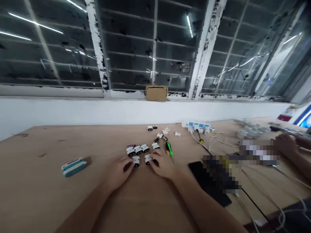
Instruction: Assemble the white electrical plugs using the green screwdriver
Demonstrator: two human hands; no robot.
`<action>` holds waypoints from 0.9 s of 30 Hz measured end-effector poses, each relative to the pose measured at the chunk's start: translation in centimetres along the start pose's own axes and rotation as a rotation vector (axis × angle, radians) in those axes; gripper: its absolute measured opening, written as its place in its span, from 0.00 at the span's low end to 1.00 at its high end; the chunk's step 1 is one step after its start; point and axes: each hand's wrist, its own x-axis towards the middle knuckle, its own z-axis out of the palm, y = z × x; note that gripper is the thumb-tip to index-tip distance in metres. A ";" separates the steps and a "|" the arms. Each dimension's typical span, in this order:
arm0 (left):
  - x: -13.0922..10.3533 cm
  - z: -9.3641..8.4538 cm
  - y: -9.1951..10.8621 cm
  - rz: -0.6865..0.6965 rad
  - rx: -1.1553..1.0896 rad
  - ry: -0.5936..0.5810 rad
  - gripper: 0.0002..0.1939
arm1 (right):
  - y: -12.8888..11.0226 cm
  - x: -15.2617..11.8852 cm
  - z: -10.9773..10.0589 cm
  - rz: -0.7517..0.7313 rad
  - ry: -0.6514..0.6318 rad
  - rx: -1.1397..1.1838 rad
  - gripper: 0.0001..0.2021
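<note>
A brown cardboard box (156, 93) sits at the sill, before barred windows (131, 45) with peeling white frames (202, 48). Below runs a white wall (85, 111). On the wooden table (43, 200), a blue-and-white object (74, 167) lies left; a power strip (196, 125), plugs inserted, stands near the wall; a flat black slab (205, 181) lies right, partly obscured.

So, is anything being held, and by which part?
The left hand meets one white-and-black piece at its left side; the right hand meets another piece at its right side. Whether either grips or just touches can't be told.
</note>
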 end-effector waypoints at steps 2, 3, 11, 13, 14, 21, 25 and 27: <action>-0.1 0.1 0.2 -0.036 0.052 0.010 0.19 | -0.2 -0.1 0.0 0.009 -0.003 -0.009 0.12; -0.2 0.0 0.3 -0.060 0.083 0.017 0.20 | -0.4 -0.2 0.0 0.015 -0.003 -0.013 0.12; -1.5 -0.9 0.1 -0.231 0.305 -0.034 0.41 | -0.4 -0.6 -0.2 0.238 -0.016 -0.036 0.47; -1.7 -0.8 -0.2 -0.256 0.326 -0.084 0.47 | 0.0 -0.6 0.0 0.288 -0.044 -0.045 0.55; -1.8 -0.7 -0.3 -0.263 0.332 -0.110 0.49 | 0.3 -0.6 0.1 0.302 -0.062 -0.052 0.58; -1.7 -0.5 -0.2 -0.279 0.344 -0.202 0.54 | 2.0 -0.5 0.0 0.330 -0.180 -0.099 0.59; -1.7 -0.6 0.0 -0.291 0.334 -0.213 0.54 | 2.2 -0.5 0.4 0.318 -0.217 -0.110 0.55; -1.7 -0.6 0.0 -0.292 0.326 -0.217 0.54 | 2.2 -0.4 0.7 0.328 -0.229 -0.111 0.54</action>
